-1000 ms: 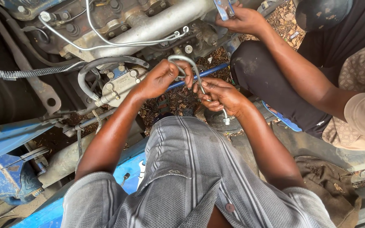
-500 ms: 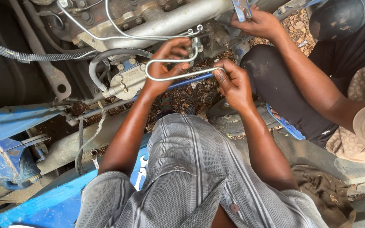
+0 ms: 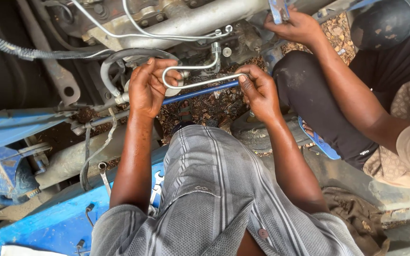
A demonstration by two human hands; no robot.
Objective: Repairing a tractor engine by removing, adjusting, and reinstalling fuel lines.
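The thin bent silver metal tube (image 3: 193, 76) is in the middle of the view, just under the grey engine block (image 3: 191, 21). It makes a loop on the left side and then runs straight to the right, and one branch of it rises to a small nut fitting (image 3: 216, 48) on the engine. The left hand (image 3: 149, 87) is closed around the looped end of this tube, with the fingers curled over it. The right hand (image 3: 260, 92) pinches the straight end of the tube between the thumb and the fingers, so both hands have their grip clamped on the same tube.

Behind the tube, a blue metal rod (image 3: 200, 91) passes almost level from left to right. A curved grey rubber hose (image 3: 119, 59) bends just beside the left hand. Lower left, a steel spanner (image 3: 104, 176) lies on the blue painted body panel (image 3: 39, 223). The person's grey striped shirt (image 3: 214, 199) fills the lower middle.

On the right side sits another person in dark trousers (image 3: 319, 109), whose hand (image 3: 297, 26) holds a small blue-grey metal piece (image 3: 279, 9) near the engine.
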